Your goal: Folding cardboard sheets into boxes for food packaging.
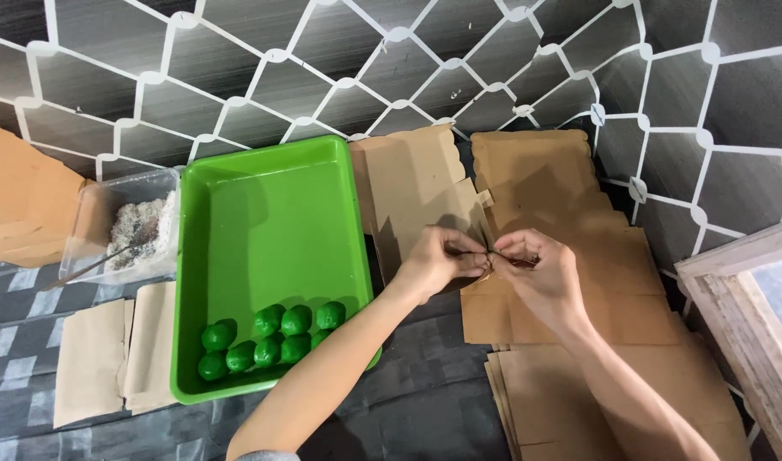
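My left hand [433, 259] and my right hand [536, 271] meet fingertip to fingertip over a brown cardboard box [416, 183], each pinching part of its flap edge between thumb and fingers. The box stands partly unfolded just right of a green plastic tray [271, 205]. Several round green balls [271, 337] lie in the tray's near end, close to my left forearm.
Flat brown cardboard blanks [570, 282] are stacked to the right and under my right arm. A clear tub of white shreds [130, 226] with a utensil sits left of the tray. Folded brown paper pieces [109, 358] lie at the near left. A wooden frame [749, 290] stands at right.
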